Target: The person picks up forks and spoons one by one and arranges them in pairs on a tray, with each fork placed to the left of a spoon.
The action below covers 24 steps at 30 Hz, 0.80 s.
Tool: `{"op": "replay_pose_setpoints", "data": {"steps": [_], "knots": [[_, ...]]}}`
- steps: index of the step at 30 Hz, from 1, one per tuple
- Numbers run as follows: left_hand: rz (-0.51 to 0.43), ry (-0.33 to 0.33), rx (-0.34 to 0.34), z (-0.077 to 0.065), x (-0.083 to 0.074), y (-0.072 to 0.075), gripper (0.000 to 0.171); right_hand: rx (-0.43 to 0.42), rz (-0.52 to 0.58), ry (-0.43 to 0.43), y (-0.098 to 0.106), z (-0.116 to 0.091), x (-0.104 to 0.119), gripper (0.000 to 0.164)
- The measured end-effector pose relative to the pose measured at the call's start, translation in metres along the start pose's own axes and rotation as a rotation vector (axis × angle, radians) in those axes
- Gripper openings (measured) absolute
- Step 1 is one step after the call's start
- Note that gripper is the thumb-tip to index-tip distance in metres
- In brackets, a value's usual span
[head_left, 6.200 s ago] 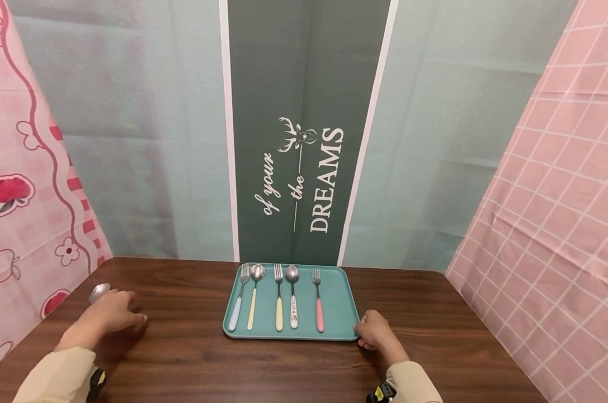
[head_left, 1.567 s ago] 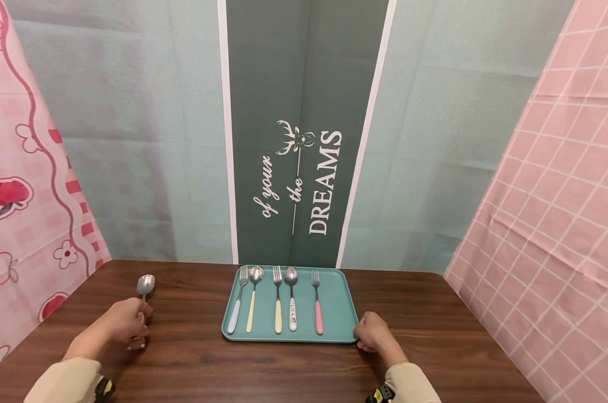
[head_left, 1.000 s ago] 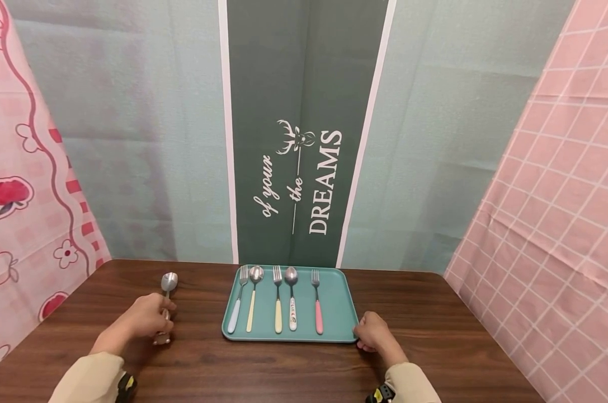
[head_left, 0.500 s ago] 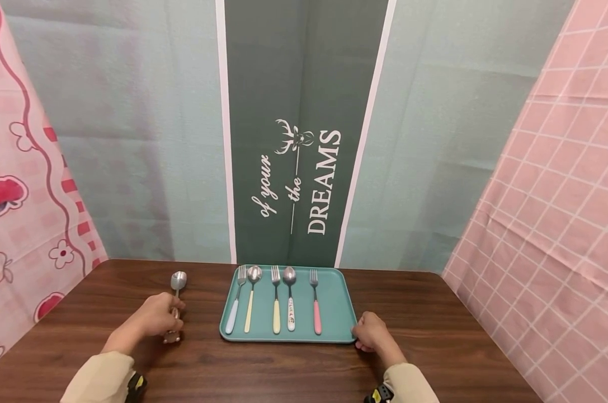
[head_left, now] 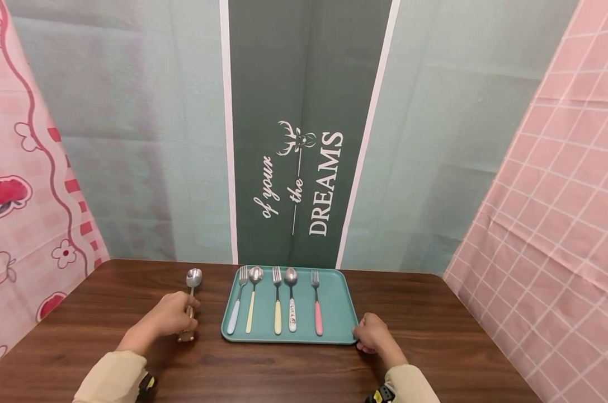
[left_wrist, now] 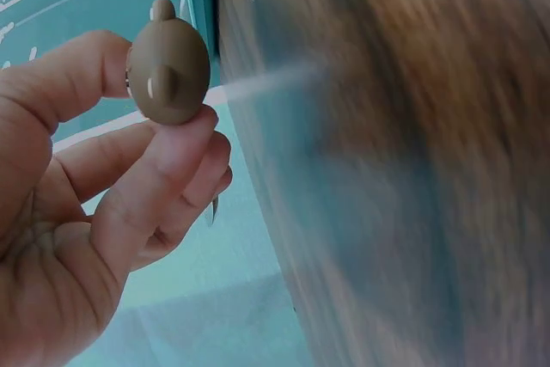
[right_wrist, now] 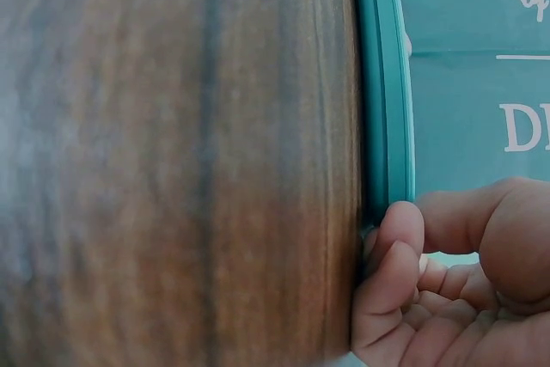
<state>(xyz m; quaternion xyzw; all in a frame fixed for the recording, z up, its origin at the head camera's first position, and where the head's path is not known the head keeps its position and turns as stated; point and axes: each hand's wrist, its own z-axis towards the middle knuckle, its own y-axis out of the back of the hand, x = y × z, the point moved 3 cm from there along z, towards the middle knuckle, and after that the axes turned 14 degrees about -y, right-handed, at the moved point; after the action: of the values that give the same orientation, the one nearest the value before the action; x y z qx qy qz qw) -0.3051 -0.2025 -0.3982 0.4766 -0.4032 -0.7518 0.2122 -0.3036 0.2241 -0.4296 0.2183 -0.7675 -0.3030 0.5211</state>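
A metal spoon point(head_left: 194, 277) stands bowl-up, tilted slightly, in my left hand point(head_left: 170, 316), left of the teal tray. My thumb and fingers pinch its handle; the left wrist view shows the handle's rounded brown end point(left_wrist: 172, 66), with small knobs on it. With curled fingers my right hand point(head_left: 374, 332) grips the near right corner of the tray point(head_left: 339, 313). On the tray, left to right, lie a blue-handled fork point(head_left: 234, 317), a spoon with a thin yellow handle point(head_left: 250, 313), a yellow-handled fork point(head_left: 278, 317), a spoon with a white patterned handle point(head_left: 292, 314) and a pink-handled fork point(head_left: 318, 318).
The tray rests on a dark wooden table point(head_left: 434, 336), near its back edge. Behind hangs a green printed cloth point(head_left: 263, 240). Pink cloths flank the table, a fruit-patterned one point(head_left: 27, 224) at left and a checked one point(head_left: 550, 224) at right.
Earliest, the spoon was at the table's far left beside my left hand. The left hand has since taken it, raised its bowl upright and carried it right toward the tray. The right hand stays put.
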Motion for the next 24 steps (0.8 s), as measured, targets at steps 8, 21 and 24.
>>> {"op": "replay_pose_setpoints", "data": {"steps": [8, 21, 24], "knots": [[-0.107, -0.022, -0.003, 0.005, -0.012, -0.009, 0.044, -0.007, 0.003, 0.012, 0.000, -0.002, 0.000, 0.017], [-0.144, -0.013, -0.022, 0.016, -0.031, -0.020, 0.044, -0.003, 0.011, 0.011, -0.002, 0.002, -0.002, 0.016], [-0.144, -0.032, -0.023, 0.018, -0.032, -0.023, 0.044, -0.001, 0.013, 0.008, -0.003, 0.004, -0.003, 0.017]]}}
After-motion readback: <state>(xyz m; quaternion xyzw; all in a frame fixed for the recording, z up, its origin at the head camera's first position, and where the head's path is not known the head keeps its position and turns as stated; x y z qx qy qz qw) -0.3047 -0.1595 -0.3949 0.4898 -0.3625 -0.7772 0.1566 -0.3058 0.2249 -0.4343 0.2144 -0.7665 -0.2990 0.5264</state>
